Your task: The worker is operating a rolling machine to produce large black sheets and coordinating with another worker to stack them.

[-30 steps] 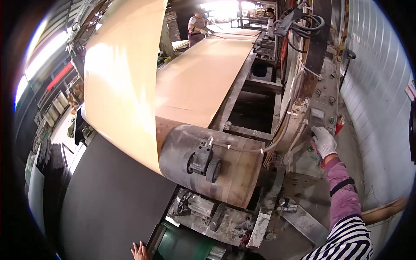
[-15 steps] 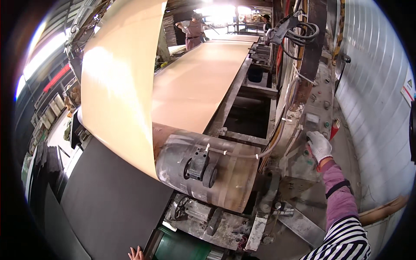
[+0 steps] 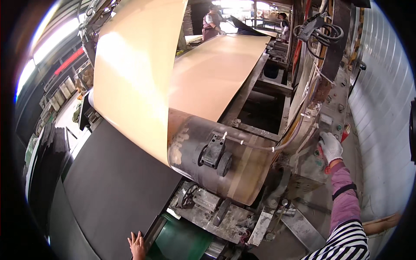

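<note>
Corrugated pale wall panels (image 3: 383, 86) are rising to the right of the big roller (image 3: 248, 162), and daylight is flaring well beyond it. Tan sheet (image 3: 130, 86) is hanging down to the roller's left part, and flat tan sheeting (image 3: 216, 73) is lying beyond the roller, reaching toward a co-worker (image 3: 211, 24); dark sheet (image 3: 117, 177) is covering the roller's near left side. You're looking, I'd judge, at work in mid-run: material is already filling the bed beyond the roller, but no tail end is showing there, so I'm not telling how much is remaining. Your bare left hand (image 3: 138, 246), on the roller's near left, is spreading its fingers at the dark sheet's edge, gripping nothing. Your gloved right hand (image 3: 332, 146) is curling over the control panel (image 3: 311, 160), right of the roller; whether it's pressing or gripping anything, I'm not seeing.
</note>
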Demonstrator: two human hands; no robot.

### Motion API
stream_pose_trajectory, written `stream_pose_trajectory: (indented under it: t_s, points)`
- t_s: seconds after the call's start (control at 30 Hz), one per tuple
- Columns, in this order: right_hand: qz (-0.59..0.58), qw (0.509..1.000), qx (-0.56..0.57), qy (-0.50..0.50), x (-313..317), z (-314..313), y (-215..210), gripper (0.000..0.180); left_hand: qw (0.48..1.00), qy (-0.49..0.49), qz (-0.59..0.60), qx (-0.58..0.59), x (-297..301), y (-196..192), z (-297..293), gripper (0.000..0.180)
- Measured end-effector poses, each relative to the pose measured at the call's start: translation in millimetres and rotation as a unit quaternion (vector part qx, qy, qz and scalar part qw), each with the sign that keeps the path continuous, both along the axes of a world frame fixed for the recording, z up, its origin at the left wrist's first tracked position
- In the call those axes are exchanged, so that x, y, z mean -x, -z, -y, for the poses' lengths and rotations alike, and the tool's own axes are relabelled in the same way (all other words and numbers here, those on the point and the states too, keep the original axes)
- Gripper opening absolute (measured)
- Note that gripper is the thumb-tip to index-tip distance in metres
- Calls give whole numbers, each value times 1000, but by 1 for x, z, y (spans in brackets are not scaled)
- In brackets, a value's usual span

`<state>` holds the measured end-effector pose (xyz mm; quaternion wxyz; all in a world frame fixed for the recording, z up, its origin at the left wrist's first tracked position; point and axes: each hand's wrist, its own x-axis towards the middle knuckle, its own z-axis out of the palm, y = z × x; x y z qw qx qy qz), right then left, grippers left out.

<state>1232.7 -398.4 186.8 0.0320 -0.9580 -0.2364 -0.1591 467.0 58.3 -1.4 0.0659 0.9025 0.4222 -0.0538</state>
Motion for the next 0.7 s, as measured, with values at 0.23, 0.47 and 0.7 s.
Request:
stream_pose_trajectory:
  t_s: [0.23, 0.47, 0.7]
  points:
    - [14, 999, 3, 29, 13, -7, -10, 26, 1000, -17, 21, 7, 0, 4, -1, 39]
    - [-6, 961, -264, -80, 77, 50, 27, 35, 985, 40, 3, -171, 20, 5, 11, 29]
    - [-423, 817, 317, -230, 269, 120, 95, 11, 933, -286, -26, -218, 78, 14, 34, 38]
